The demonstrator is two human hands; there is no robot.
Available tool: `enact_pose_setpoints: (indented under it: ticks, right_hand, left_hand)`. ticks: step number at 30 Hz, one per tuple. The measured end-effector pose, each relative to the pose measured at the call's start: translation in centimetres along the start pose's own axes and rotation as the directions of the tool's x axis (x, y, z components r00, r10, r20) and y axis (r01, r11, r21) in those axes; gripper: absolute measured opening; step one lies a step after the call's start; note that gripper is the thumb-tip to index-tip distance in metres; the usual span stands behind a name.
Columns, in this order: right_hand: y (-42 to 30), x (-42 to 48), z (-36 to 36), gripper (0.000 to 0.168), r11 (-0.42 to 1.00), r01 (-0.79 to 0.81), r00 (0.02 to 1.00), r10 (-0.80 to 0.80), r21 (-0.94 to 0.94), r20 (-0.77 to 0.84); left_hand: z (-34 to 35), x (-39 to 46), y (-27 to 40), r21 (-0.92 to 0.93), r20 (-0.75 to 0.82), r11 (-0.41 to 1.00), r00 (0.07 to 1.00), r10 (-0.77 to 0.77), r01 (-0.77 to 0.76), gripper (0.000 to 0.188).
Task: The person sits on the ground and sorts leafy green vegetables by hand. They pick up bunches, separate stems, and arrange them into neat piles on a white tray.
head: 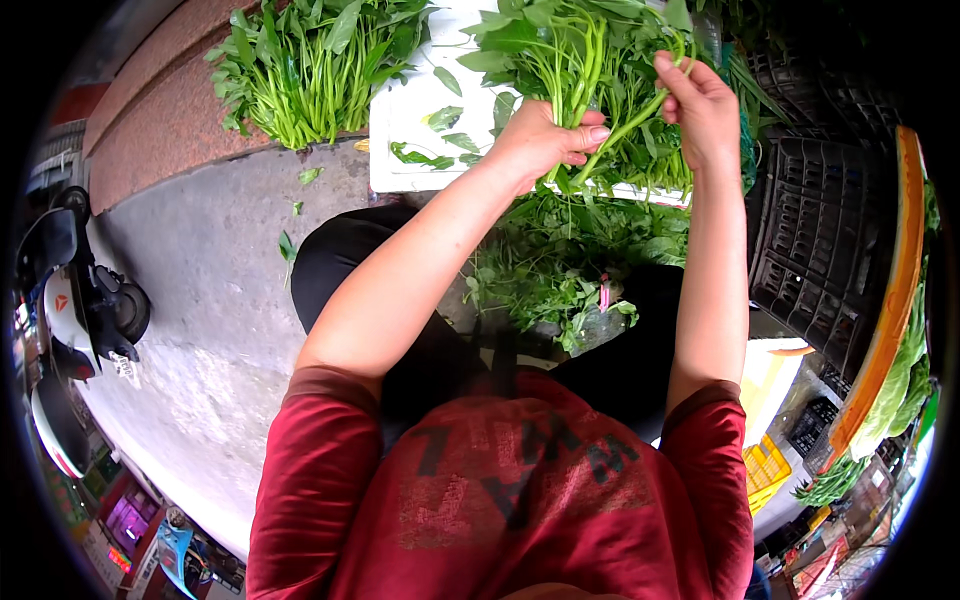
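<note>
My left hand [551, 139] is closed around a small bunch of leafy green stems [574, 75], which look like water spinach. One longer stem [630, 124] slants up from beside the left hand to my right hand [701, 101]. The right thumb and fingers pinch that stem near its bent upper part. Both hands are above a white foam board or box top [405, 161]. A pile of the same greens [660, 161] lies on its right side, partly hidden by my hands. Several loose leaves [446, 118] are scattered on the white surface.
A large bundle of greens [322, 97] stands at the left, against a reddish stone ledge [161, 142]. Leafy trimmings [555, 247] cover the ground between my knees. Black plastic crates [817, 225] and an orange-edged stand [904, 232] are at the right. A scooter [71, 300] is parked far left.
</note>
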State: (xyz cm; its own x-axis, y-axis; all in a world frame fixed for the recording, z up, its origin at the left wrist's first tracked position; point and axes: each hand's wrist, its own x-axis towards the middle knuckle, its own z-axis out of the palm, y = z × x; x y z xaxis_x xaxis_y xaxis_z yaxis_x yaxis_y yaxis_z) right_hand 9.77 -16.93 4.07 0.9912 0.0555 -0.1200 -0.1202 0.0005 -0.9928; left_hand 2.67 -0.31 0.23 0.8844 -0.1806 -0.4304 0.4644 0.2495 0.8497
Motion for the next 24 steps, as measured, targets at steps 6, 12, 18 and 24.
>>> enact_pose_setpoints:
  ticks: [6, 12, 18, 24]
  right_hand:
    - [0.8, 0.4, 0.5, 0.018, 0.999, 0.036, 0.999, -0.036, 0.007, -0.017]
    - [2.5, 1.3, -0.6, 0.014, 0.973, -0.116, 0.991, 0.127, 0.201, -0.041]
    - [2.5, 3.5, -5.6, 0.011, 0.983, 0.098, 0.930, -0.034, 0.157, -0.366]
    - [1.2, 0.6, -0.7, 0.022, 0.941, 0.041, 0.981, -0.101, -0.337, -0.164]
  left_hand:
    - [0.5, -0.1, 0.2, -0.047, -0.024, 0.988, 0.989, 0.144, -0.145, 0.029]
    - [0.1, -0.7, 1.7, -0.012, 0.216, 0.995, 0.972, 0.096, -0.095, 0.024]
    - [-1.8, -0.3, 2.7, 0.200, -0.082, 0.979, 0.996, -0.034, 0.049, 0.025]
    - [-2.7, 0.2, 1.6, 0.527, -0.118, 0.847, 0.980, 0.158, -0.073, 0.037]
